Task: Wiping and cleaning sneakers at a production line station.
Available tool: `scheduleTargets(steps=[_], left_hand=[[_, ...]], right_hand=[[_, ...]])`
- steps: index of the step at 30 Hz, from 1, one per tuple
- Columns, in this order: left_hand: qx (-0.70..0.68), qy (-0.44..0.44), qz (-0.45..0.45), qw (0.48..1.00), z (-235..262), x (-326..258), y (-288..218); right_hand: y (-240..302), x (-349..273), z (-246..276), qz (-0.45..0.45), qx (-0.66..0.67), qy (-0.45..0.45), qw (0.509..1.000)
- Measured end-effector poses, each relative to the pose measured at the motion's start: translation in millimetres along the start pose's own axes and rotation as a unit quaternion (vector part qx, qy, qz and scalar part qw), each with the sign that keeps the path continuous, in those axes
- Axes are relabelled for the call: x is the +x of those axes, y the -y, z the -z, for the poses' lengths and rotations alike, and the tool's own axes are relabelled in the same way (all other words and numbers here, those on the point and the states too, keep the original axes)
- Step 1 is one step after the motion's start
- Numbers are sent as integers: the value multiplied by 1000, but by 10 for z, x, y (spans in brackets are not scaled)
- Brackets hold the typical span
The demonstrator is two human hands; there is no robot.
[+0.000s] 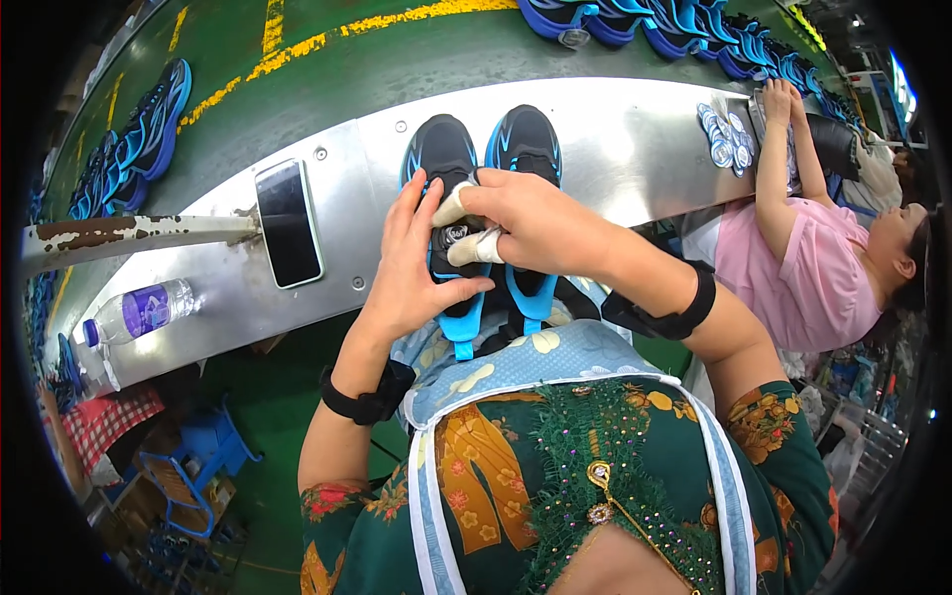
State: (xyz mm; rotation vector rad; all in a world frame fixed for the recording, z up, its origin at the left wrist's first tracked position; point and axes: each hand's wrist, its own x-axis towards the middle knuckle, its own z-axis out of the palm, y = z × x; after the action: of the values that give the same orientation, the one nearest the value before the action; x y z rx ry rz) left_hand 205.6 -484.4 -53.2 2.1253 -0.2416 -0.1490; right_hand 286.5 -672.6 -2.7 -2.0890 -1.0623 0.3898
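Grip: the right hand (540,223) pinched with white-taped fingertips (474,248) at the lace area of the left shoe (446,159) — closed on something small there, whether a lace or an eyelet tab I could not tell.
Other hand: the left hand (412,263) lay flat and spread against that shoe's left flank, fingers open, steadying rather than clasping.
Relation: the pinch sat over the shoe's middle; its long axis ran from the heel loop at centre frame up to the toe at upper centre, away from the person. Both hands were on it.
Shoe: black upper, bright blue trim and sole, blue pull loop at the heel.
Pair: the right shoe (526,144) stood just beside it, parallel, same colours, untouched.
Surface: both rested on a curved metal bench (615,139) — a dark phone (288,223) left of centre, a water bottle (139,312) at far left.
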Motion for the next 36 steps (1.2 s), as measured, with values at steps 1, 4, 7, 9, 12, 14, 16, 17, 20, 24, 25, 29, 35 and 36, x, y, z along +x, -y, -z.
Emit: scheduleTargets(steps=[1,4,7,9,12,14,16,17,20,24,25,29,35,36], left_hand=[[1,0,0,1000,-8,5,-13],[10,-13,-3,1000,-39,8,-6],[9,-13,7,1000,-54,0,-21],[16,-10,9,1000,-42,23,-37],[9,-15,5,1000,-67,52,-43],[8,-14,6,1000,-68,47,-31],[6,-14,7,1000,-78,43,-26],[7,-15,3,1000,-84,50,-22],[13,-14,1,1000,-100,59,-20],[1,-9,10,1000,-108,76,-37],[1,-9,9,1000,-106,78,-42],[2,-7,15,1000,-134,95,-51],[3,-9,11,1000,-155,112,-32],[-2,-7,16,1000,-155,113,-27]], right_hand=[[20,-30,-12,1,0,0,1000],[68,-104,8,-53,-106,-33,992],[-16,-126,191,-65,-54,14,996],[-47,-107,194,-68,-44,9,997],[-32,-66,128,-40,65,16,997],[-26,-53,100,-34,60,18,997],[-5,-51,134,-20,49,33,998],[-9,-57,128,-20,50,32,998],[-2,-78,83,-12,27,28,999],[-28,-87,69,-15,-3,29,999],[-44,-94,74,7,20,37,999],[-105,-161,88,11,34,22,999],[0,-138,32,-75,26,3,997],[-1,-148,43,-60,29,6,998]])
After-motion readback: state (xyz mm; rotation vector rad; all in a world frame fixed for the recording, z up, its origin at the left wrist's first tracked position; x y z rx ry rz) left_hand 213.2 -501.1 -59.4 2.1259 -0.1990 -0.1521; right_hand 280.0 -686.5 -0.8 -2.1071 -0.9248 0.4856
